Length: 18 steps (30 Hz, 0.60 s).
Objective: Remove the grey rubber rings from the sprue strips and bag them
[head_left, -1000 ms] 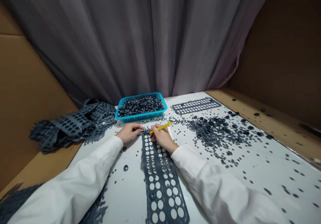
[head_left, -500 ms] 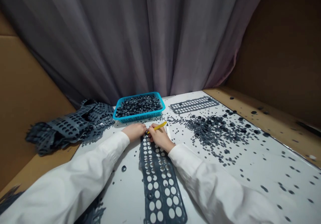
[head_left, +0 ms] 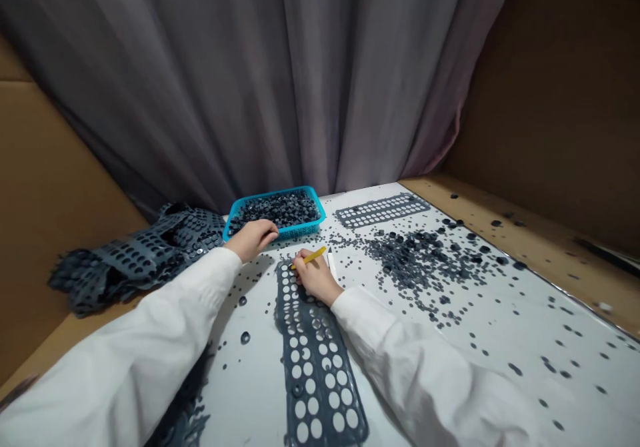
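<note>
My right hand [head_left: 316, 279] grips a thin yellow pen-like tool [head_left: 315, 255], its tip low at the far end of a dark grey perforated rubber sheet [head_left: 320, 367]. Rows of round holes run along this sheet, with white tabletop showing through them. My left hand [head_left: 256, 239] is at the near rim of a blue plastic basket [head_left: 309, 227], its fingers bent and pressed together. Whatever may be between them is hidden. Small black rubber pieces [head_left: 280, 208] fill the basket.
Perforated sheets lie in a crumpled heap [head_left: 135, 253] on the left. Another flat sheet [head_left: 383, 211] is at the back. Small dark discs [head_left: 420, 260] are scattered across the right of the white table [head_left: 500, 393]. A white strip [head_left: 332, 264] sits beside my right hand.
My left hand has left the far end of the sheet and moved left and away from me to the basket's rim. My right hand stays at the sheet with the yellow tool.
</note>
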### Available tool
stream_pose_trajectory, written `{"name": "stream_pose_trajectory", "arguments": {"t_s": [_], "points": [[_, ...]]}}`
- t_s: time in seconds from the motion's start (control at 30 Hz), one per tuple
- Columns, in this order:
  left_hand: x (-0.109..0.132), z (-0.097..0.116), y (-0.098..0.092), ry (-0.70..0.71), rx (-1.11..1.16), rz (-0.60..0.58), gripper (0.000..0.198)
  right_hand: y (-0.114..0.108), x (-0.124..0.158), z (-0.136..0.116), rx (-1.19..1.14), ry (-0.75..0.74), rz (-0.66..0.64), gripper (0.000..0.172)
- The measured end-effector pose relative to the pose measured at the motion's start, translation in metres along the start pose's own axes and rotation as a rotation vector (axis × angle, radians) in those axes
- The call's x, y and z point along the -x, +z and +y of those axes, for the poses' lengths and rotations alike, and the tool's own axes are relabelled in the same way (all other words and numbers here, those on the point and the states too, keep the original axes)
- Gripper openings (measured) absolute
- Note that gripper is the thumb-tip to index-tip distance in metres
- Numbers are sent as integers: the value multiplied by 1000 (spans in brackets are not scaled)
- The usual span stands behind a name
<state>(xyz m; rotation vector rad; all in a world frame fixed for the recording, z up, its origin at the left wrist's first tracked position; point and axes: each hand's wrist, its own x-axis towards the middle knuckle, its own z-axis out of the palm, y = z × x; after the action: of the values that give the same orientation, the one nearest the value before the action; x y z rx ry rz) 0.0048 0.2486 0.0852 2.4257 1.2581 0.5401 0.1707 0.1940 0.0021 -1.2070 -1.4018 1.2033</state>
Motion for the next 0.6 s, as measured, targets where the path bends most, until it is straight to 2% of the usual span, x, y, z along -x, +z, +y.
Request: {"name": "stream_pose_trajectory", "arguments": {"t_s": [0.1, 0.2, 0.3, 0.4, 0.47, 0.6], "points": [[11, 9, -6, -88, 181, 68, 25, -5, 2, -6, -39, 22, -41, 13], [39, 23, 8, -192, 398, 118, 41, -18, 5, -23, -134, -20, -90, 20], [66, 42, 22, -252, 609, 132, 55, -32, 13, -52, -270, -159, -140, 26], [82, 63, 27, -360, 1124, 149, 50, -35, 28, -81, -274, -307, -215, 24], [86, 74, 27, -414, 1412, 158, 46, -31, 39, -93, -220, -401, -267, 34], [87, 82, 29, -429, 1561, 194, 41, -21, 52, -98, -85, -495, -273, 40]]}}
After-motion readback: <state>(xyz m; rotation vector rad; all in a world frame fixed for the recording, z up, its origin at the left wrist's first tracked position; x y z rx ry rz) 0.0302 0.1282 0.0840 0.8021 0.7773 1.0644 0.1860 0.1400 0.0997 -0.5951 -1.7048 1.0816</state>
